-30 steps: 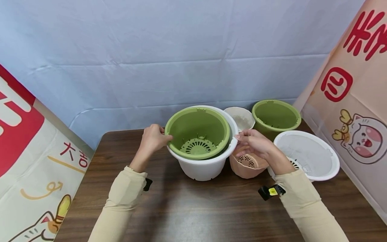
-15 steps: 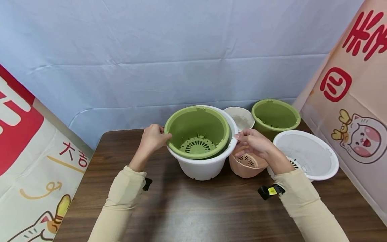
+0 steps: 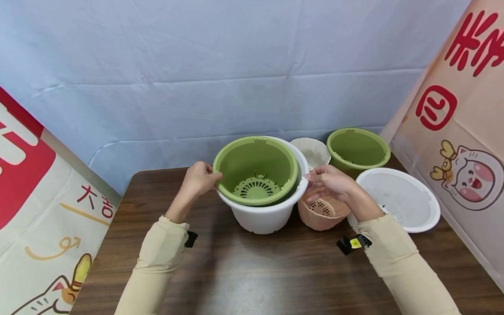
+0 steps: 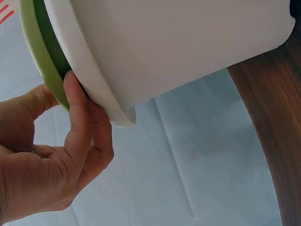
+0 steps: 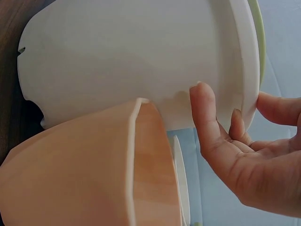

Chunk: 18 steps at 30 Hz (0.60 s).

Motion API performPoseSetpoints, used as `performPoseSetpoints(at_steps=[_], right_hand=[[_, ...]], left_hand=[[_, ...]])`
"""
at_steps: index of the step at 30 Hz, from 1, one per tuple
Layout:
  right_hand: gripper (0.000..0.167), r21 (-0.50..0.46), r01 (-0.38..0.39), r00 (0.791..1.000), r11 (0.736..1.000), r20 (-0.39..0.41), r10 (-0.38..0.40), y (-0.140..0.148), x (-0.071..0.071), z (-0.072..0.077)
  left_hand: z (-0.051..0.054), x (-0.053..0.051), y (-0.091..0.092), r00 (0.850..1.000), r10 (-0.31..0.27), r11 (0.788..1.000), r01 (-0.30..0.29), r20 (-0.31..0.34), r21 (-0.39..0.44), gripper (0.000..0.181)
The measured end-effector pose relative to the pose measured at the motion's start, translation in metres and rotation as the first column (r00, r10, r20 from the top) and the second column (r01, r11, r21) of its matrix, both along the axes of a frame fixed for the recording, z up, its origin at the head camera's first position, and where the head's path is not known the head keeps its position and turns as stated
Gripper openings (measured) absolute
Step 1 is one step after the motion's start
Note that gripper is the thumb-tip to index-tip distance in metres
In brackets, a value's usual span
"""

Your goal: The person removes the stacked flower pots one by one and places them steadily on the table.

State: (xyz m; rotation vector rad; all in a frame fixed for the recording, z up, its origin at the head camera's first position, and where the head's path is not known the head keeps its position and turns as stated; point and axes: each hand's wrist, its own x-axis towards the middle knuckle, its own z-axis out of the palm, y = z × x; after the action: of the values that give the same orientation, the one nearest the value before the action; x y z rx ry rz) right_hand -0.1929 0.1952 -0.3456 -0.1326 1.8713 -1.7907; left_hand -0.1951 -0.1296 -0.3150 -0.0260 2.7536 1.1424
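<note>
A green flowerpot (image 3: 256,168) with a slotted bottom sits tilted inside a larger white flowerpot (image 3: 261,218) on the table. My left hand (image 3: 201,178) pinches the green pot's left rim between thumb and fingers; in the left wrist view its fingertips (image 4: 75,92) lie between the green rim and the white rim (image 4: 89,61). At the white pot's right side, my right hand (image 3: 330,186) pinches the white rim (image 5: 251,61) between thumb and a finger. Another finger stretches along the white wall. The green pot's underside is hidden.
Right of the white pot stands a peach faceted pot (image 3: 320,214), with a small white pot (image 3: 311,151) behind it. A second green pot (image 3: 358,148) and another white pot (image 3: 397,197) stand farther right. A cloth backdrop (image 3: 236,100) rises behind the wooden table (image 3: 244,275).
Both hands keep their holds on the rims. The view shifts very slightly; the nested pots and the others stay in place.
</note>
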Motion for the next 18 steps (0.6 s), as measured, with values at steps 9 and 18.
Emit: performPoseSetpoints(at_steps=[9, 18], right_hand=[[0.014, 0.001, 0.003, 1.0, 1.0, 0.002, -0.003, -0.0009, -0.0007, 0.0015], [0.015, -0.002, 0.0, 1.0, 1.0, 0.003, 0.0, -0.0007, -0.0003, 0.0003]], left_hand=[[-0.0012, 0.0005, -0.0014, 1.0, 0.016, 0.999, -0.017, 0.022, 0.028, 0.018], [-0.0017, 0.001, -0.0022, 0.999, 0.004, 0.999, -0.006, 0.033, 0.054, 0.019]])
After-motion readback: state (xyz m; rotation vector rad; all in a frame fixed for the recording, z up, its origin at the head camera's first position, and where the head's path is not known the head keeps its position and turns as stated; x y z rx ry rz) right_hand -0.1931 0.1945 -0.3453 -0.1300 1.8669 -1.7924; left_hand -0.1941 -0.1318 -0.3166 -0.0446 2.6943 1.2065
